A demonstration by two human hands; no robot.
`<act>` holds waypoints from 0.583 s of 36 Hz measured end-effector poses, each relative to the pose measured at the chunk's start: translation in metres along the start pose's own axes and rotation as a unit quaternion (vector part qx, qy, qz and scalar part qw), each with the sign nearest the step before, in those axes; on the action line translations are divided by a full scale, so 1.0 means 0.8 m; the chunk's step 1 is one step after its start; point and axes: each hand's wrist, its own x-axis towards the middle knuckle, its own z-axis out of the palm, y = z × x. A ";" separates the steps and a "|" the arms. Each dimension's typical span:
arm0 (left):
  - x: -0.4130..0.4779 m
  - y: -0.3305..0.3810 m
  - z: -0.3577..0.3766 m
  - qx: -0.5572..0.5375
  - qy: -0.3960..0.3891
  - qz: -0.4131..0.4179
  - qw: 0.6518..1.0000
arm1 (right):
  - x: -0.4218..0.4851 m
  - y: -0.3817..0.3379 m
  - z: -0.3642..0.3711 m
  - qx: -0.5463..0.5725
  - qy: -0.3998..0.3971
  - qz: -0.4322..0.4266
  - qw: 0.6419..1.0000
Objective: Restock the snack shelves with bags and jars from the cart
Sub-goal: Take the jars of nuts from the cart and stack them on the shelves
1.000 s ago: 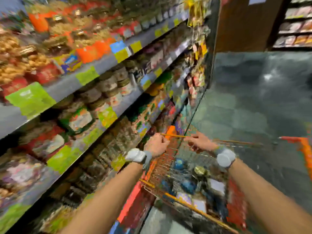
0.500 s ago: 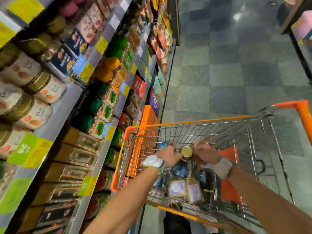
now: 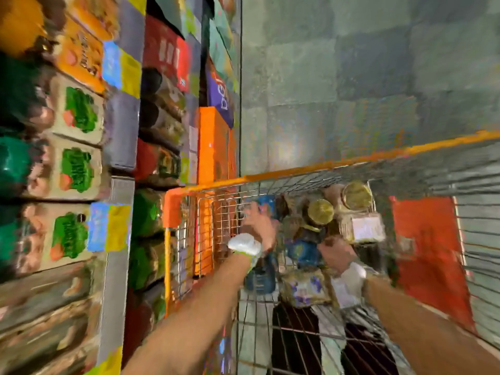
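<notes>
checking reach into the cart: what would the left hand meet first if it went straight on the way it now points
Probably the blue packet lying in the orange-rimmed wire cart, just beyond the left hand; motion blur leaves depth uncertain.

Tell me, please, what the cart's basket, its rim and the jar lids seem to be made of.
Basket: bare metal wire, judging by the thin grey grid. Rim: smooth orange, probably plastic or coated metal; blur leaves it open. Jar lids: gold with a dull sheen, likely metal.
</notes>
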 end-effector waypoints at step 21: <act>0.110 -0.043 0.091 -0.007 -0.084 0.013 0.996 | 0.070 -0.019 0.058 0.109 -0.034 0.070 0.991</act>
